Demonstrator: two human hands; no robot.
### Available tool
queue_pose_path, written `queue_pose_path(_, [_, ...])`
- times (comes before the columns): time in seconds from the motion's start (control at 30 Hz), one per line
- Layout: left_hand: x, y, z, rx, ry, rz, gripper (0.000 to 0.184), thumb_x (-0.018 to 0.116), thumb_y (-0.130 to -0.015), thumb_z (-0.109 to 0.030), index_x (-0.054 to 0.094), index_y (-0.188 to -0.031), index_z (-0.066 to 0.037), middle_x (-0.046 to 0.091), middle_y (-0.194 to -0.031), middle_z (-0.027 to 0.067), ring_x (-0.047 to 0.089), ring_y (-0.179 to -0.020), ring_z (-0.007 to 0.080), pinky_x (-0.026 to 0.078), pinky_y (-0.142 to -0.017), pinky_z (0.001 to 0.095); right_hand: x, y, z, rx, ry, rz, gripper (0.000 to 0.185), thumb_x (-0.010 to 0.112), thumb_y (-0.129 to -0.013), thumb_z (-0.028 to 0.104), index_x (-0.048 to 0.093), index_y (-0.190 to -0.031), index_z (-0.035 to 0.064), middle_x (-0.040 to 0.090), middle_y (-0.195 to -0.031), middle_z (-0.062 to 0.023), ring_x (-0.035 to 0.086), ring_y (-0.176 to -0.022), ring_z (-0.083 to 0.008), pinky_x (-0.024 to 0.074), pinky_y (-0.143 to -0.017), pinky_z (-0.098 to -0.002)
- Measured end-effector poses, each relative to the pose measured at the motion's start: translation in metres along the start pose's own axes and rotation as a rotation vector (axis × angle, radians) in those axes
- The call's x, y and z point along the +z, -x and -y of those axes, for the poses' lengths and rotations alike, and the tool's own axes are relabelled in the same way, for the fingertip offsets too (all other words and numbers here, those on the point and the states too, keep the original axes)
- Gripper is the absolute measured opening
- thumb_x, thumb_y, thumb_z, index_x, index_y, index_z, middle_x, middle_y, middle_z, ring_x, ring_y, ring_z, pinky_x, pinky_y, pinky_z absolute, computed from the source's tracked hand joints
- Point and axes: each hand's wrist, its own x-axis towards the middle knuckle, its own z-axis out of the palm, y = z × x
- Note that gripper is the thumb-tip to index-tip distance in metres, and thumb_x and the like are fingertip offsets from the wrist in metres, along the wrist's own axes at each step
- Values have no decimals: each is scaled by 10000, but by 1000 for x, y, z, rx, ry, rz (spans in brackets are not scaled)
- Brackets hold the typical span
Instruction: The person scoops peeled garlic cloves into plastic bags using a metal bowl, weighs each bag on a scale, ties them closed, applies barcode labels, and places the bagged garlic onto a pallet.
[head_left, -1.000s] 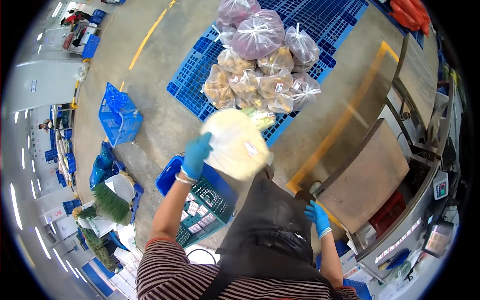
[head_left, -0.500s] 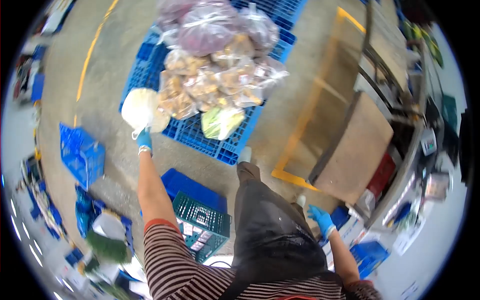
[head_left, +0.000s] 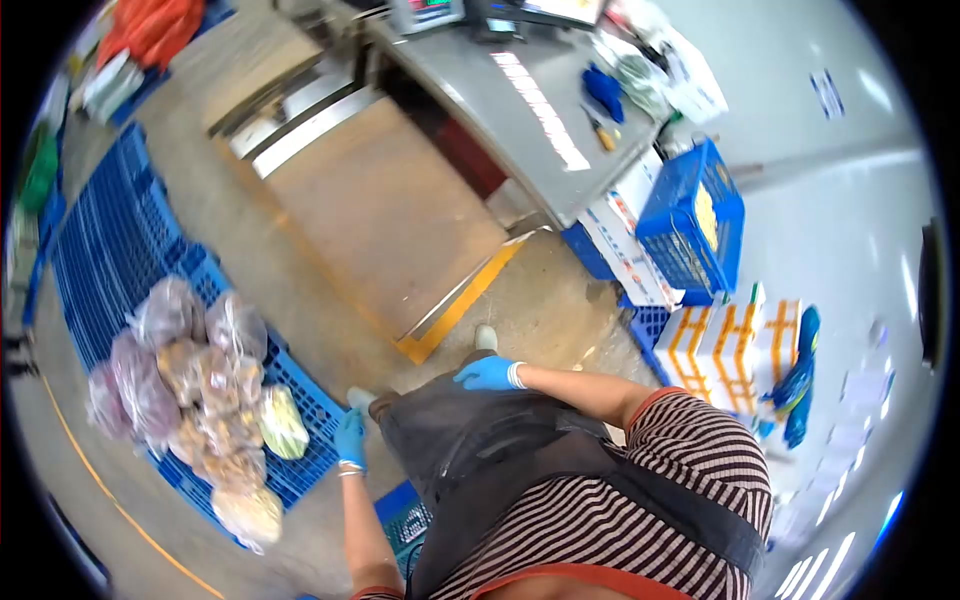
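Observation:
My left hand, in a blue glove, hangs beside the edge of a blue pallet with nothing in it, its fingers loosely stretched. My right hand, also blue-gloved, is held in front of the dark apron, fingers out and holding nothing. Nearest to my left hand on the pallet lies a pale green leafy vegetable in clear plastic. Behind it are several clear bags of brown produce and bags of purplish produce. A bag of pale, whitish contents sits at the pallet's near corner.
A low brown platform stands ahead, bordered by yellow floor tape. Beyond it is a grey table with a scale. To the right are a blue basket and white boxes with orange tape. A green crate stands by my legs.
My left hand has let go of the pale bag, which now rests on the pallet corner. The view has swung right toward the platform and table. My right hand has come before the apron.

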Motion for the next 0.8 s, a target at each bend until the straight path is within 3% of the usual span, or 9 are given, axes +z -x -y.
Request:
queue_pose_path(0.07, [85,-7,-44,316,-165,180,279,530,-940,-127,675,-1128,19,687,-1072,107,616,-1002,172,456,-918,287,-26,33,-69,-14,-1,-118,337,617,-848,208,682,-1159,97,687,-1118,-119,656,-1006,-245,505,-911,-345])
queue_pose_path(0.23, [315,5,-145,222,-235,446,296,529,-958,-134,656,-1175,23,648,-1197,101,595,-1084,165,446,-966,289,-110,135,-210,159,-653,-283,201,637,-861,227,743,-949,81,706,-825,-86,661,-685,-145,553,-677,-315])
queue_pose_path(0.3, [397,-3,-175,258,-315,546,308,542,-963,-155,642,-1194,22,640,-1208,95,590,-1090,166,448,-965,289,-139,177,-257,169,-679,-473,232,644,-874,272,741,-921,67,705,-811,-91,660,-682,-154,549,-670,-321])
queue_pose_path(0.37, [458,-24,-182,311,-397,592,328,557,-966,-182,623,-1216,21,637,-1204,89,587,-1088,171,453,-957,290,-169,213,-297,246,-728,-564,284,630,-895,316,737,-920,55,709,-843,-97,664,-696,-164,542,-688,-317])
queue_pose_path(0.43, [510,-54,-207,336,-583,390,416,547,-976,-232,532,-1305,22,593,-1261,96,568,-1112,198,451,-960,312,-179,225,-342,262,-828,-725,318,614,-910,336,728,-952,43,710,-865,-103,665,-718,-170,535,-708,-316])
queue_pose_path(0.57, [590,-119,-260,132,-283,72,655,468,-978,-502,408,-1392,2,516,-1341,130,556,-1136,261,458,-950,363,-197,217,-411,305,-899,-925,383,580,-914,402,704,-924,40,703,-809,-111,662,-725,-190,520,-733,-336])
queue_pose_path(0.6, [604,-124,-271,-6,-264,44,697,461,-952,-563,419,-1392,-24,524,-1330,123,537,-1161,259,425,-981,371,-209,214,-414,273,-960,-911,365,554,-922,378,688,-937,39,706,-886,-139,667,-789,-254,514,-773,-378])
queue_pose_path(0.67, [625,-136,-292,-280,-215,-23,783,447,-899,-684,441,-1391,-75,541,-1308,108,499,-1212,255,359,-1043,387,-251,213,-409,325,-664,-861,344,542,-919,353,681,-1023,56,692,-996,-157,653,-903,-304,497,-845,-404])
queue_pose_path(0.8, [635,-151,-281,-243,-62,127,797,408,-874,-743,494,-1352,-111,599,-1251,81,572,-1138,286,458,-1002,442,-337,140,-421,172,-403,-1108,394,512,-899,243,602,-1258,107,610,-1235,-165,557,-1152,-369,431,-1003,-428])
